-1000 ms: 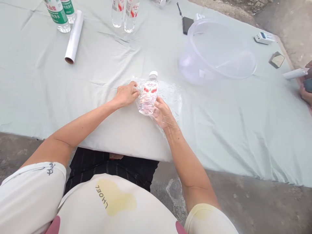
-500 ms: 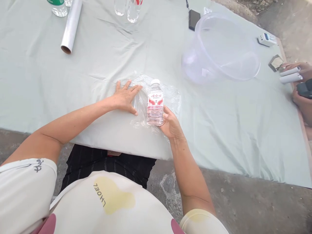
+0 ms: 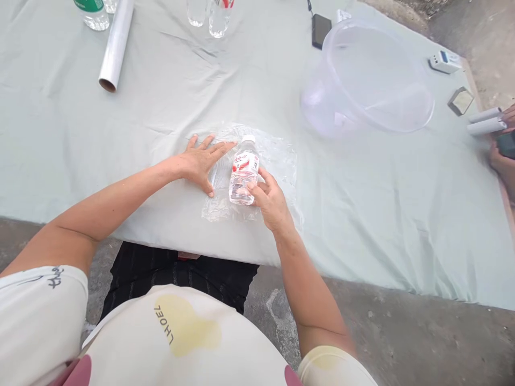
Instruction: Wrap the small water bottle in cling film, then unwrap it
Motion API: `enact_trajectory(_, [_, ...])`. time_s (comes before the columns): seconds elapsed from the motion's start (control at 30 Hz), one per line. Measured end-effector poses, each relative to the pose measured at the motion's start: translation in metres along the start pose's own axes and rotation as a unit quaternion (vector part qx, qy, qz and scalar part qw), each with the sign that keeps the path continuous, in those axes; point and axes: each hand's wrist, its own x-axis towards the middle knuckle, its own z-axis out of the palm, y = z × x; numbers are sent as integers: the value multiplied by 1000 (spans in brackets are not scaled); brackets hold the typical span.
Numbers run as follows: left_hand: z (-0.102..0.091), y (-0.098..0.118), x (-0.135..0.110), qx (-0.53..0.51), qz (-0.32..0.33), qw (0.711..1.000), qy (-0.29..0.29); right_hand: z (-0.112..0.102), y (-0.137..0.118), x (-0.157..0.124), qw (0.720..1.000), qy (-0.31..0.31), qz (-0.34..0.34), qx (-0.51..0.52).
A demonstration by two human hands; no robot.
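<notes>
A small clear water bottle with a red-and-white label and white cap lies tilted on a sheet of clear cling film spread on the pale green cloth. My right hand grips the bottle's lower end, fingers curled round it. My left hand lies flat with spread fingers on the film's left part, just beside the bottle.
A large clear plastic tub stands at the back right. A cling-film roll and several water bottles sit at the far edge. A dark phone, small devices and another person's hand are at the right.
The bottle has tipped from upright to leaning left, and my right hand has moved up round its base. My left hand stays flat on the film.
</notes>
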Motion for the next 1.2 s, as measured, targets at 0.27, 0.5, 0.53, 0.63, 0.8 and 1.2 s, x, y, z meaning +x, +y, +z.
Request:
enact_trajectory(0.27, [-4, -7, -16, -164, 49, 974, 145, 5, -16, -12, 969, 36, -41, -240])
enact_trajectory(0.5, [17, 18, -55, -175, -171, 907, 344, -11, -30, -5, 930, 127, -211, -274])
enact_trajectory(0.53, [25, 27, -58, -153, -181, 913, 331, -10, -35, 3, 919, 127, -243, -284])
enact_trajectory(0.63, [53, 55, -64, -58, -189, 928, 315, 4, -51, 38, 876, 122, -298, -360])
enact_trajectory(0.8, [91, 82, -63, 19, -206, 925, 320, 46, -67, 100, 814, 86, -278, -502])
enact_trajectory(1.2, [111, 93, -49, -20, -38, 864, 502, -3, -65, 98, 919, 104, -180, -335])
